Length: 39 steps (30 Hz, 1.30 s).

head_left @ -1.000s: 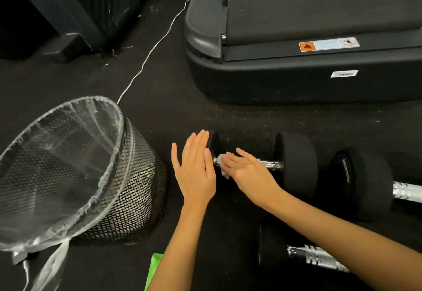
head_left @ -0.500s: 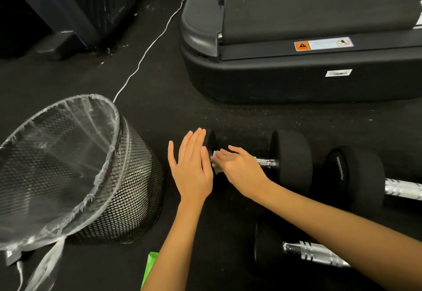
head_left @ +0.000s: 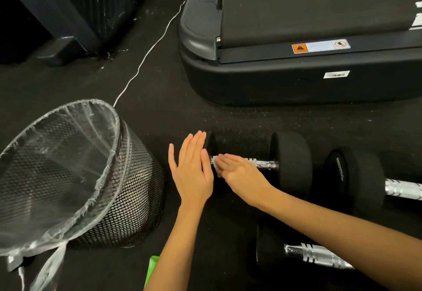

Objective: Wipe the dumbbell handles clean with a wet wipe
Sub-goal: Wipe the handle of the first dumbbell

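Chrome dumbbell handle (head_left: 262, 163) lying left-right.

Left of the flat left hand (head_left: 193, 172) stands a black mesh bin with a plastic bag (head_left: 118, 190); bare black floor (head_left: 228, 119) lies ahead, before the big black treadmill (head_left: 285, 80).

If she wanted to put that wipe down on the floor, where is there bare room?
Bare floor lies between the mesh bin, the treadmill base and the dumbbell being wiped, crossed only by a thin white cable. It is crowded lower right, where two more dumbbells lie close together.
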Each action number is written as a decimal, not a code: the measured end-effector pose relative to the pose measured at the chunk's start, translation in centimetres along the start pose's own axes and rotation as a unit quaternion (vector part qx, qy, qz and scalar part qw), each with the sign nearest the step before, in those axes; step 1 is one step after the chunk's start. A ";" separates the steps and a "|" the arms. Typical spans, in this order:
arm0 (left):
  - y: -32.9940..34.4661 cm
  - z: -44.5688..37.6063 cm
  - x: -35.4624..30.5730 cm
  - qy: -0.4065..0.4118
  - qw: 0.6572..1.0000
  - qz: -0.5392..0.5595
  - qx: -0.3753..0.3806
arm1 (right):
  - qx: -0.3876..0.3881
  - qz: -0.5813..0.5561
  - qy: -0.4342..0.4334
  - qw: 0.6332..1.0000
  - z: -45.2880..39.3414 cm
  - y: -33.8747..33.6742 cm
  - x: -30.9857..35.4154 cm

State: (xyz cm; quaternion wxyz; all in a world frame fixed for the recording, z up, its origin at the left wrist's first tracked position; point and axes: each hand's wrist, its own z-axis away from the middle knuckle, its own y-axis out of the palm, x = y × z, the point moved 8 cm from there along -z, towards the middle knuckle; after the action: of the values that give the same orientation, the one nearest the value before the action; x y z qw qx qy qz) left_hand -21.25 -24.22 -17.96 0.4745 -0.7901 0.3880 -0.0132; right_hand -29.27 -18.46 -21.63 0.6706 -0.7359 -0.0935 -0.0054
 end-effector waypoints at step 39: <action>-4.3 0.4 -5.3 -0.171 0.909 0.379 0.030 | -0.195 -0.545 0.265 0.771 5.6 -9.0 -7.5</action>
State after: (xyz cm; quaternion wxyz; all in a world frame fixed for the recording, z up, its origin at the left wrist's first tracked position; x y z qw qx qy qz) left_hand -22.28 -19.54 -13.08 0.5260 -0.5595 0.5703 0.2915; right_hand -38.64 -13.14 -14.28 0.3950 -0.6460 -0.2948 -0.5829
